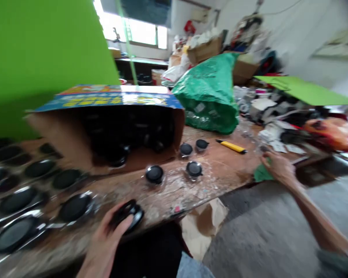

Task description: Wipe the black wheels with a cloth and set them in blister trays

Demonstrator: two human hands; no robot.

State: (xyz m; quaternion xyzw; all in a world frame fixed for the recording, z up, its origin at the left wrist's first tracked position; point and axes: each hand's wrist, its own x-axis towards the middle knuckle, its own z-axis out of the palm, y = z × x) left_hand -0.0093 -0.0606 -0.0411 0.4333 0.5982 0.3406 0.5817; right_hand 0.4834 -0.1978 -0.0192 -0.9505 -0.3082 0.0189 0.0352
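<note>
My left hand (107, 235) is closed around a round, glossy black case (130, 214) at the front edge of the wooden table (229, 170). Far to the right, my right hand (278, 166) reaches to the table's edge beside a green piece (261, 173). Its fingers are drawn together and somewhat blurred; I cannot make out what is between them. Between my hands, small round black pieces in clear plastic, such as this one (154, 174), sit on the tabletop. Larger black discs in clear plastic covers (75, 208) stand in rows at the left.
An open cardboard box (58, 135) on its side holds dark items. Behind the small pieces stands a green plastic bag (208, 88). A yellow cutter knife (232, 146) lies nearby. A bright green panel (46, 50) rises at the left, and mixed clutter (278, 131) covers the right.
</note>
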